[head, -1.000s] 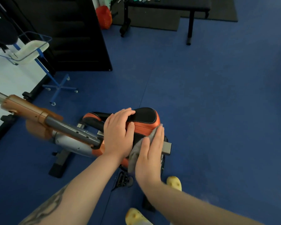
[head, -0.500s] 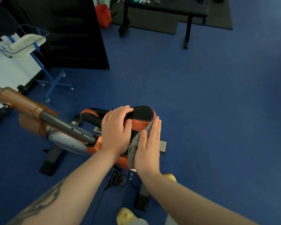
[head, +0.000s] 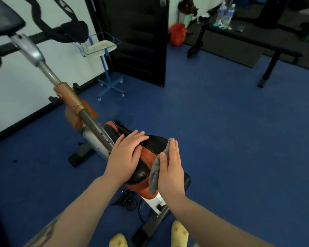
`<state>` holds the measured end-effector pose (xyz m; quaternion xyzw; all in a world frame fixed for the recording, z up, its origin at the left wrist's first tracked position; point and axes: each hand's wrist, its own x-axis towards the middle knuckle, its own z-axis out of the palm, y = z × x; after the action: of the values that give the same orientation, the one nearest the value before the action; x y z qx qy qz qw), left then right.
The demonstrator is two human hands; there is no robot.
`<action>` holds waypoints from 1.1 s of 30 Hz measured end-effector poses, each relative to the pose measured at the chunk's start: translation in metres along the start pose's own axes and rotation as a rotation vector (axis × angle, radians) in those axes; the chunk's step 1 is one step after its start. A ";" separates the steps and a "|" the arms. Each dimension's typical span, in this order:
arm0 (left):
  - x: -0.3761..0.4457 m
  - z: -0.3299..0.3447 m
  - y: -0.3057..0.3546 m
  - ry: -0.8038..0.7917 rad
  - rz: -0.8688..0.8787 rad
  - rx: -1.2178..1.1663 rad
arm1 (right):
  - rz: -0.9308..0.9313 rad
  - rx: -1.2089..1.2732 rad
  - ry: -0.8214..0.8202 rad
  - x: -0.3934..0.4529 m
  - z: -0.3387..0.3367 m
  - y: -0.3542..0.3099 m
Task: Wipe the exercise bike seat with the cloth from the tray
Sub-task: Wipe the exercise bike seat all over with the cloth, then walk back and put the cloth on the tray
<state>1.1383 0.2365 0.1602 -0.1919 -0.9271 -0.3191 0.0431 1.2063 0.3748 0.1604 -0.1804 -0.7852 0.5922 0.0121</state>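
Observation:
The exercise bike seat (head: 151,155), black on top with orange sides, sits low in the middle of the view. My left hand (head: 126,155) lies flat on its left side, fingers spread over the top. My right hand (head: 170,171) presses a grey cloth (head: 156,171) flat against the seat's right side, fingers straight and pointing away from me. Part of the cloth hangs below my palm. The tray (head: 100,47), cream-coloured in a blue wire stand, is at the back left.
The bike's frame (head: 82,111) and handlebars (head: 61,31) rise to the left. A black bench (head: 253,43) with water bottles (head: 225,14) stands at the back right. A dark door panel (head: 137,38) is behind. Blue floor mat surrounds the bike. Yellow shoes (head: 179,234) are at the bottom.
The view has tilted up, showing the handlebars and bench. My right hand with the cloth has slid a little forward along the seat's right side; my left hand stays on the seat.

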 end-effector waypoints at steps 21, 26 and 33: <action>-0.122 0.036 0.120 0.162 -0.474 0.047 | -0.441 -0.529 -0.475 -0.020 -0.109 -0.023; -0.134 0.026 0.157 0.277 -0.545 0.040 | -0.549 -0.559 -0.521 -0.034 -0.140 -0.032; -0.121 0.030 0.211 0.271 -0.525 0.118 | -0.673 -0.666 -0.554 -0.022 -0.192 -0.041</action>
<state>1.3317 0.3676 0.2334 0.1017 -0.9477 -0.2877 0.0933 1.2605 0.5361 0.2607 0.2495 -0.9184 0.3002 -0.0643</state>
